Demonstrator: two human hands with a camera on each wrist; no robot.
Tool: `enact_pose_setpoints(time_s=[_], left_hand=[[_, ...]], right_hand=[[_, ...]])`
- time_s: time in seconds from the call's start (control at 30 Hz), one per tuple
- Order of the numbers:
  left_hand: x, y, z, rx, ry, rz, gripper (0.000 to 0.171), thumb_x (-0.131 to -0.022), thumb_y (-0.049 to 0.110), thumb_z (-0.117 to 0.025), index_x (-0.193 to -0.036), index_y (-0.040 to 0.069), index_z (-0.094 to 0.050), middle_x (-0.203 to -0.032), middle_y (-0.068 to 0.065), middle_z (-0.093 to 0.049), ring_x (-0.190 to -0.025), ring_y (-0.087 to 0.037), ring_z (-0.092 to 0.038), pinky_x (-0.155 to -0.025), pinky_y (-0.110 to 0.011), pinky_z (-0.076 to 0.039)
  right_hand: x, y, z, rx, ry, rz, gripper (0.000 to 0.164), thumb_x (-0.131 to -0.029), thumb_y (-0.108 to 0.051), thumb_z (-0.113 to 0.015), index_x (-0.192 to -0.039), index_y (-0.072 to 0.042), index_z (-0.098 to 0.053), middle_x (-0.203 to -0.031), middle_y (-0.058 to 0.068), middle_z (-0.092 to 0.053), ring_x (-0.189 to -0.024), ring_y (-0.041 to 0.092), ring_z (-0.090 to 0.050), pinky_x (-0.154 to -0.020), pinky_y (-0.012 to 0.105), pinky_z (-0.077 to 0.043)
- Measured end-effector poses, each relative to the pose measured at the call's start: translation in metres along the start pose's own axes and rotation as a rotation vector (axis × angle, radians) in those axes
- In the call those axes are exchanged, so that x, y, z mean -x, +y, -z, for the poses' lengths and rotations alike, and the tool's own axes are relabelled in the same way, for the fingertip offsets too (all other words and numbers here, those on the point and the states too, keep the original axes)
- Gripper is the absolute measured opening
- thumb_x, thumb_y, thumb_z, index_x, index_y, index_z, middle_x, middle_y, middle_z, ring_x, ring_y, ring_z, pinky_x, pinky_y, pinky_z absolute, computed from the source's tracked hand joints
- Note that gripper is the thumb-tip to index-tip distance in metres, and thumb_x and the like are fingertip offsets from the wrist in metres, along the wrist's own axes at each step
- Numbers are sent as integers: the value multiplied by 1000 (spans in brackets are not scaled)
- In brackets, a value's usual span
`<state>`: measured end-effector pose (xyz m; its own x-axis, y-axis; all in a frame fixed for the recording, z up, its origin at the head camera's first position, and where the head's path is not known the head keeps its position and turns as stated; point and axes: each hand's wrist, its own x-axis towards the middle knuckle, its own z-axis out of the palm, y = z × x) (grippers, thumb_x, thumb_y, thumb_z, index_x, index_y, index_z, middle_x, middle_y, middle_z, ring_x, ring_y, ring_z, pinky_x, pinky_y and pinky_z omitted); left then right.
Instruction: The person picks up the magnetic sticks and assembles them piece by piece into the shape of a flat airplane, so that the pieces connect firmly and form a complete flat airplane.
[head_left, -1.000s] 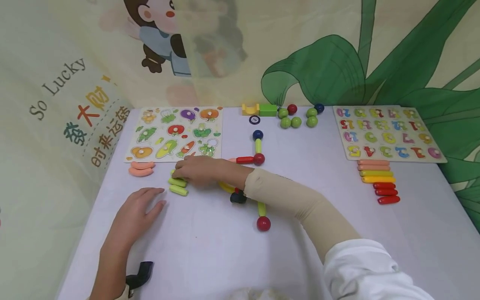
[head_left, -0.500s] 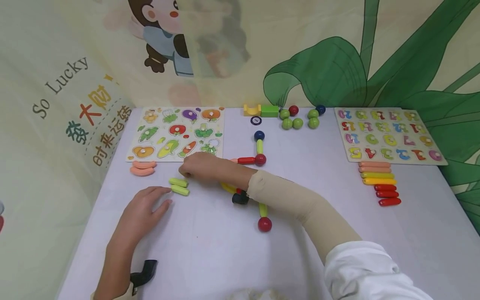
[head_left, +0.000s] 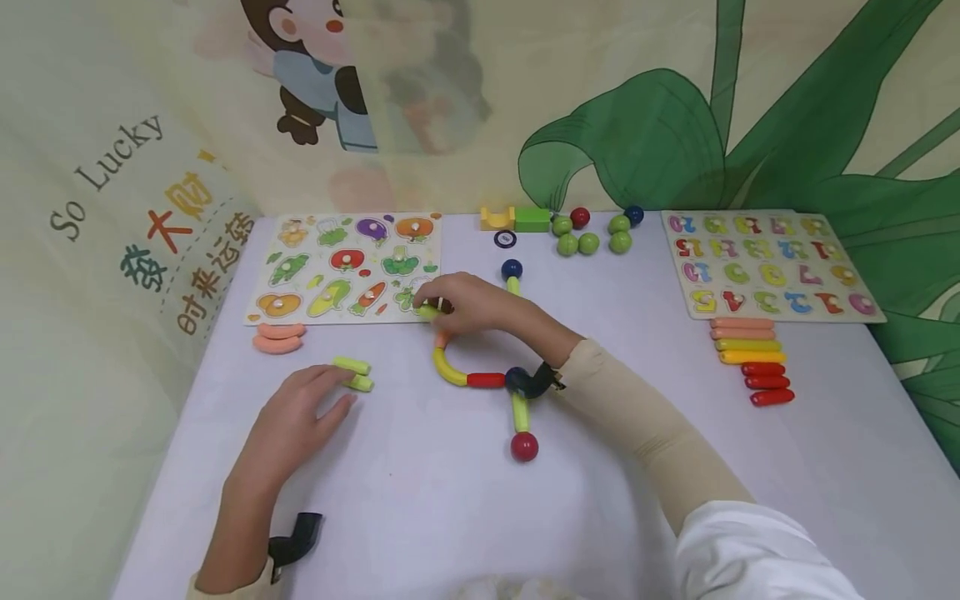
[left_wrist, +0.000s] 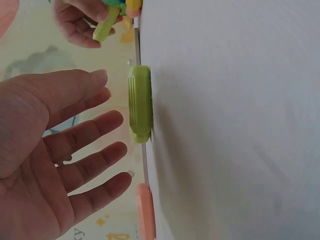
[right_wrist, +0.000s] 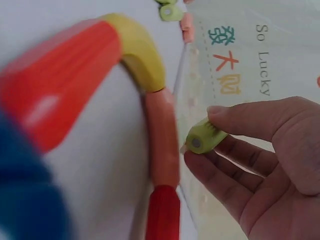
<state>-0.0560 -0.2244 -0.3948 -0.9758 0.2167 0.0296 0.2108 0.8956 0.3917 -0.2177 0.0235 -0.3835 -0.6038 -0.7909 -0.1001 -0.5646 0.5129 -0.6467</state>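
Observation:
My right hand point(head_left: 476, 302) pinches a short green rod point(right_wrist: 204, 137) between thumb and fingers; a round metal disc shows in the rod's end. It hovers over the lower right corner of the vegetable puzzle board point(head_left: 300, 275), just above a joined figure of rods and balls. That figure has a curved yellow rod point(head_left: 448, 368), a red rod point(head_left: 486, 380), a blue ball point(head_left: 517, 380) and a red ball point(head_left: 524, 447); my right hand and forearm hide part of it. Fingers spread, my left hand point(head_left: 300, 421) is beside two green rods point(head_left: 360, 383) on the table.
Two curved pink rods point(head_left: 279, 337) lie below the vegetable board. Green balls point(head_left: 588, 243) and yellow and green blocks point(head_left: 532, 220) stand at the back. On the right, a number board point(head_left: 772, 267) has several pink, yellow and red rods point(head_left: 767, 382) below it.
My right hand has moved right and away from the green rods, carrying one of them to the joined figure. My left hand has shifted slightly toward the two green rods left on the table.

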Motion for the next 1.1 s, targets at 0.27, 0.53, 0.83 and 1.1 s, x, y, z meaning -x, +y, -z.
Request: enact_pose_setpoints(time_s=[0.27,0.53,0.83,1.1], left_hand=[[-1,-3,1,1,2,-10,33,-79,20,-70,-111,13,-62,-113,-7,-56,-109,-28,-46,-89,-48,-39],[1,-3,1,10,-33,21,36,-81,23,-68,-114,13,-60,-116,-8,-55,-112,-29,-44,-90,-49,-38],[7,-23,20,-21,-22,122,41,-82,20,-66,-119,6,-56,-120,-16,-52,-113,-36,-42,-89,-55,-35],[15,-35,25,-15,-69,153,42,-83,22,-64,-120,4,-55,-122,-18,-50,-114,-38,-40,-91,-56,-33]], right_hand=[[-19,-8,-8,87,-51,35,32,-84,-11,-61,-115,-18,-60,-98,-8,-56,-83,11,-50,-71,19,-44],[-61,-39,-33,261,-180,41,27,-89,-14,-56,-115,-20,-60,-100,-8,-57,-88,8,-48,-80,22,-39],[-97,-60,-45,292,-163,50,24,-89,-17,-56,-112,-19,-62,-106,-8,-56,-96,6,-49,-82,19,-39],[-133,-80,-52,241,-159,55,35,-93,-16,-49,-125,-28,-53,-125,-13,-46,-118,2,-37,-96,17,-27]])
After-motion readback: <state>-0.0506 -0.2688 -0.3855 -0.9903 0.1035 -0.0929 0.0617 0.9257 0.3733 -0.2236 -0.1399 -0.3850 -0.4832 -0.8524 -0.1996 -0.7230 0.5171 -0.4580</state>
